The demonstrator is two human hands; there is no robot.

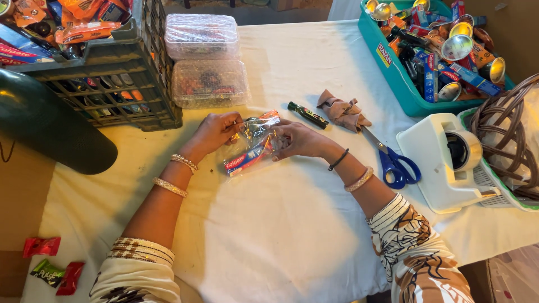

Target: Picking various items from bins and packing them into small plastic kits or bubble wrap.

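At the centre of the white cloth-covered worktop point(281, 224) I see both hands meeting on a small clear plastic pouch point(252, 144) that holds a red-and-blue toothpaste box and some orange-wrapped bits. My left hand point(216, 132) pinches the pouch's upper edge, fingers point(234, 124) drawn nearly closed on the film. My right hand point(297, 140) grips the pouch's other side, fingers curled shut around it. The pouch rests low, just above the cloth.

At two o'clock from the hands, a teal plastic tub point(393, 73) is heaped with boxed toothpaste, small silver bowls and dark little bottles. At ten o'clock, a dark grey slatted crate point(120, 92) is piled with orange packets and more boxes. At twelve o'clock, two clear lidded plastic boxes point(208, 59) sit one behind the other, their contents blurred by the film. At three o'clock, a brown wicker basket point(508, 134) stands in a white mesh tray, beside a white tape dispenser point(443, 163) and blue-handled scissors point(396, 163).
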